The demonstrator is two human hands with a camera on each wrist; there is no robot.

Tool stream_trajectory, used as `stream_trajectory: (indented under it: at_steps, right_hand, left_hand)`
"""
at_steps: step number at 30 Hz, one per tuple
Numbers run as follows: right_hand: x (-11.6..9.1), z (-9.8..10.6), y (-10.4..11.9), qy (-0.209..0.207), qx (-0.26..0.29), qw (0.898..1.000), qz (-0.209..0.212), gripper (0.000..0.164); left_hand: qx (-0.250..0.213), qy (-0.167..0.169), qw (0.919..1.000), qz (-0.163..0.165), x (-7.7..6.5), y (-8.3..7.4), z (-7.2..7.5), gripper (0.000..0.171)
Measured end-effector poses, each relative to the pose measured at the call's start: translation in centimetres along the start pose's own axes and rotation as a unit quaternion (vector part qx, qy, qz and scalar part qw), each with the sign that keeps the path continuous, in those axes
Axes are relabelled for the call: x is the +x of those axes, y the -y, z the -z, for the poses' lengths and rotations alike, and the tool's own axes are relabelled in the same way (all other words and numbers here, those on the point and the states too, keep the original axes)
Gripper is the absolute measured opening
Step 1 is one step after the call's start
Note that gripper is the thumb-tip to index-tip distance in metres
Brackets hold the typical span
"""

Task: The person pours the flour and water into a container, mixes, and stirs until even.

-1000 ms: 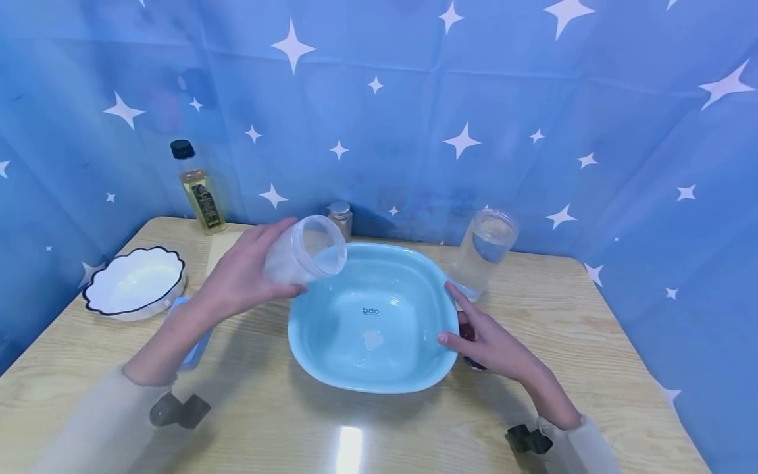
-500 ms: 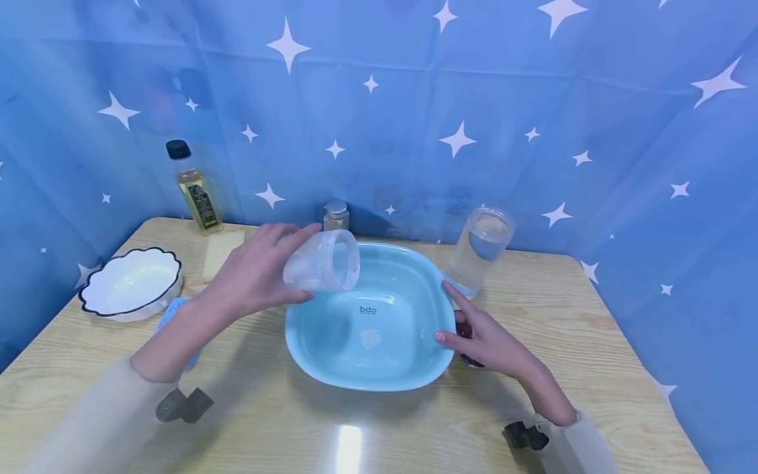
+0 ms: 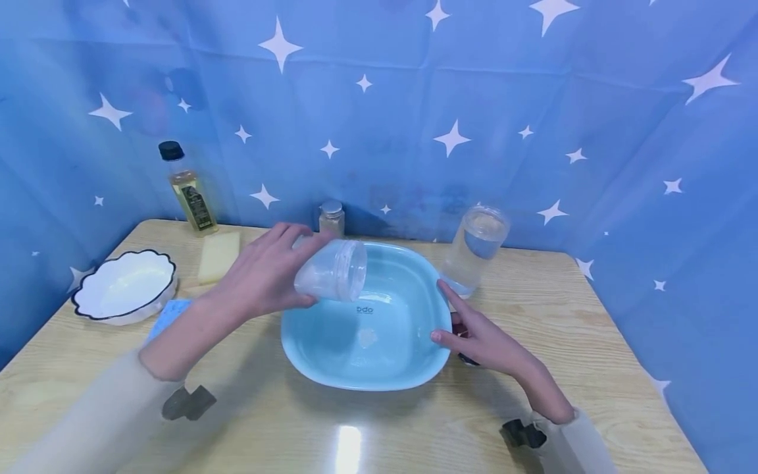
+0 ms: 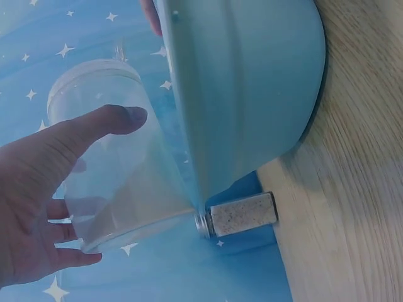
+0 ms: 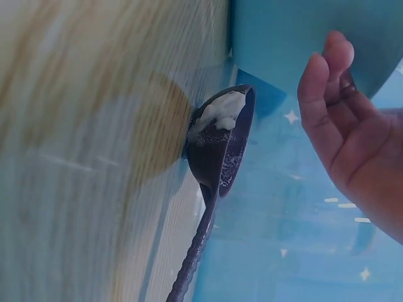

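Note:
My left hand grips a clear plastic jar round its side, fingers over the top and thumb below. The jar lies tipped nearly on its side, mouth to the right, over the left part of a light blue basin. In the left wrist view the jar looks see-through, with the hand's thumb across it. My right hand holds the basin's right rim, thumb on the inside and other fingers outside. Below that hand, a dark ladle with white residue in its bowl lies on the table.
A tall clear container of water stands behind the basin's right side. At the back are a small lidded shaker and an oil bottle. Leftward lie a scalloped white dish, a pale yellow block and a blue sponge.
The left hand has brought the jar to the right and slightly down over the basin, tipping its mouth further over. The right hand stays on the rim. The view has shifted slightly.

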State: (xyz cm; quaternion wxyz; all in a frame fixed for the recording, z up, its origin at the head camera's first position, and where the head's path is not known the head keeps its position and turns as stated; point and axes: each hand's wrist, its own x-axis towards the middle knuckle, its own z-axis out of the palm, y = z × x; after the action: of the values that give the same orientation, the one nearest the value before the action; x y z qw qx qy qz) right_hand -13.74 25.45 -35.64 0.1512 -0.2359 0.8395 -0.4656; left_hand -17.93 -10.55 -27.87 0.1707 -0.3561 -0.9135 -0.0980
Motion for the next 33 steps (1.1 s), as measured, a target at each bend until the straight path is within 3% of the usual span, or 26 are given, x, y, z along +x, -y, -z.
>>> stream_trajectory:
  at_steps: [9, 18, 33]
  right_hand:
    - [0.2, -0.2, 0.3, 0.004, 0.002, 1.000, -0.014, 0.083]
    - [0.4, -0.4, 0.6, 0.006, 0.009, 1.000, -0.016, 0.083]
    - [0.0, -0.2, 0.6, -0.010, -0.009, 0.999, -0.042, 0.085]
  left_hand:
    - [0.015, 0.005, 0.9999, -0.007, 0.0, -0.4, 0.0, 0.094]
    - [0.097, -0.006, 0.9931, -0.065, 0.3, -1.3, -0.5, 0.092]
    - [0.118, -0.030, 0.9841, -0.129, 0.7, -1.3, -1.5, 0.089]
